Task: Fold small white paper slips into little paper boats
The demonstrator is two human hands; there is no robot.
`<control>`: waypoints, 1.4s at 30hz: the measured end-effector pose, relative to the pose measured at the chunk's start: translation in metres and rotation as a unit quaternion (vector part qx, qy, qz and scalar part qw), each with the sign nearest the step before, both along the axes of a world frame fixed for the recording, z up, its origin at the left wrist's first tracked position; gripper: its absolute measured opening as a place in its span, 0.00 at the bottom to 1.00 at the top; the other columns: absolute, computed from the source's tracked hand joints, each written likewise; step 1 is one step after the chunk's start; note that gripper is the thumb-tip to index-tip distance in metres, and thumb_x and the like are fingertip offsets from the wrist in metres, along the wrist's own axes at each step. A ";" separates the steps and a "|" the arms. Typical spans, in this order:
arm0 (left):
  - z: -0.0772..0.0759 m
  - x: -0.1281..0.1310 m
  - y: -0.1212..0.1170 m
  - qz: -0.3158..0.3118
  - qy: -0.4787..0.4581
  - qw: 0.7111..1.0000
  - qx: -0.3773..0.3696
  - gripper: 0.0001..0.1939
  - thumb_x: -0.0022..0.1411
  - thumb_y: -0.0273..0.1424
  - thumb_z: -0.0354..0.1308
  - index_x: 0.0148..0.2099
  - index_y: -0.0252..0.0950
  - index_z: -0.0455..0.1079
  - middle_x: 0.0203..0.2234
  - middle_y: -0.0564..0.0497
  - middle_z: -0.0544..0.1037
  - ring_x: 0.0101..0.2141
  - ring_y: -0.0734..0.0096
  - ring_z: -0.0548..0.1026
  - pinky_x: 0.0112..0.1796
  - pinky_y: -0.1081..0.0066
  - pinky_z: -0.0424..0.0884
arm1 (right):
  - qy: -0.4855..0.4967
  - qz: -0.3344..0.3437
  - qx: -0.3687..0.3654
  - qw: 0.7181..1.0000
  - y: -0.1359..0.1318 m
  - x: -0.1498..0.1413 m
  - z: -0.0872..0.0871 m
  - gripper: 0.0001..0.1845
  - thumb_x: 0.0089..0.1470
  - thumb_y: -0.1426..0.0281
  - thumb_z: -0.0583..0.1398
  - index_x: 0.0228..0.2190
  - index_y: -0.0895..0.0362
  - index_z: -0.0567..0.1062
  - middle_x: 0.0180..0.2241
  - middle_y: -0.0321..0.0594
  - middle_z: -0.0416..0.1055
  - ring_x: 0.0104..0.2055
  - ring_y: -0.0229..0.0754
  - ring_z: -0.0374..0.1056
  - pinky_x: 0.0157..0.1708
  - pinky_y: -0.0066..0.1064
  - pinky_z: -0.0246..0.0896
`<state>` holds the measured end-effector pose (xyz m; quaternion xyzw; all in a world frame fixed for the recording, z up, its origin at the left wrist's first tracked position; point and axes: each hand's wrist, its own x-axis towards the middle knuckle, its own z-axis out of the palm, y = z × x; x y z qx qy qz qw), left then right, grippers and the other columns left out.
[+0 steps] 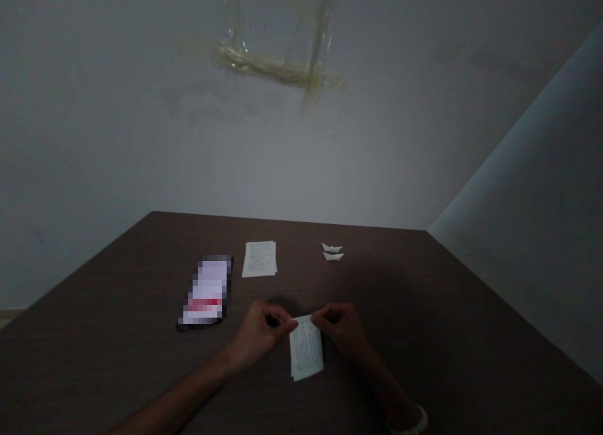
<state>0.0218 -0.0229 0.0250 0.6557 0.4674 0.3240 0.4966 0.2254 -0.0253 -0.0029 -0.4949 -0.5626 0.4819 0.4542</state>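
A small sheet of printed paper hangs between my two hands over the near middle of the table. My left hand pinches its top left corner between thumb and fingers. At the top right corner, my right hand grips it the same way. The paper looks folded, with a second edge showing along its lower left. Beyond my hands, two little folded paper boats sit one behind the other. To their left lies a small stack of printed sheets.
A phone with a blurred-out screen lies left of my hands on the dark brown table. A pale wall rises behind the table, with clear tape stuck on it. Another wall surface slants along the right.
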 end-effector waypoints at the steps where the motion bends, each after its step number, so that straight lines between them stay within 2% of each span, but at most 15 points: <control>1: 0.000 0.000 0.001 0.000 -0.006 1.000 -0.002 0.14 0.53 0.39 0.61 0.27 0.33 0.77 0.24 0.46 0.80 0.28 0.65 0.75 0.30 0.70 0.67 | 0.005 -0.003 0.000 1.000 0.000 -0.001 0.000 0.13 0.41 0.61 0.67 0.21 0.59 0.79 0.21 0.38 0.75 0.24 0.39 0.68 0.24 0.27 0.63; 11: -0.007 -0.003 0.003 0.007 -0.034 0.999 -0.009 0.16 0.57 0.41 0.57 0.30 0.33 0.76 0.25 0.48 0.79 0.29 0.65 0.74 0.31 0.71 0.66 | 0.023 0.003 0.001 1.000 0.000 -0.005 0.003 0.13 0.44 0.61 0.66 0.21 0.59 0.77 0.21 0.37 0.74 0.24 0.39 0.69 0.26 0.28 0.63; 18: -0.009 -0.002 0.002 0.005 0.011 1.000 0.029 0.20 0.61 0.43 0.52 0.31 0.32 0.74 0.25 0.50 0.76 0.30 0.67 0.72 0.32 0.72 0.66 | -0.001 -0.007 0.010 1.000 0.000 -0.006 -0.001 0.13 0.46 0.62 0.63 0.21 0.60 0.75 0.20 0.36 0.72 0.23 0.37 0.66 0.25 0.26 0.60; 24: -0.007 0.003 -0.002 0.021 0.027 0.999 0.031 0.15 0.55 0.41 0.59 0.31 0.32 0.75 0.23 0.51 0.76 0.27 0.68 0.72 0.30 0.72 0.66 | -0.001 -0.032 0.029 0.999 0.000 -0.006 -0.002 0.14 0.48 0.62 0.63 0.20 0.59 0.73 0.19 0.35 0.70 0.22 0.36 0.64 0.24 0.25 0.58; 30: -0.009 0.003 -0.002 0.026 -0.005 0.999 0.019 0.16 0.55 0.41 0.59 0.25 0.33 0.75 0.23 0.50 0.77 0.27 0.68 0.72 0.31 0.72 0.66 | -0.003 -0.031 0.039 0.999 -0.001 -0.006 -0.002 0.14 0.48 0.62 0.63 0.20 0.59 0.72 0.19 0.35 0.70 0.23 0.36 0.65 0.24 0.26 0.59; 36: -0.011 0.001 -0.001 0.028 -0.046 0.998 -0.024 0.17 0.55 0.43 0.59 0.27 0.32 0.75 0.23 0.49 0.77 0.27 0.68 0.72 0.30 0.72 0.65 | 0.002 -0.016 0.030 0.999 -0.001 -0.005 -0.003 0.14 0.48 0.60 0.64 0.23 0.60 0.75 0.22 0.38 0.74 0.25 0.38 0.68 0.27 0.27 0.62; 42: -0.012 0.002 -0.001 0.031 -0.068 0.997 -0.035 0.18 0.54 0.44 0.59 0.26 0.32 0.74 0.21 0.51 0.75 0.25 0.69 0.70 0.28 0.73 0.64 | 0.015 -0.018 0.016 1.000 0.000 -0.004 -0.004 0.13 0.46 0.61 0.65 0.21 0.60 0.76 0.22 0.38 0.74 0.25 0.39 0.69 0.28 0.27 0.62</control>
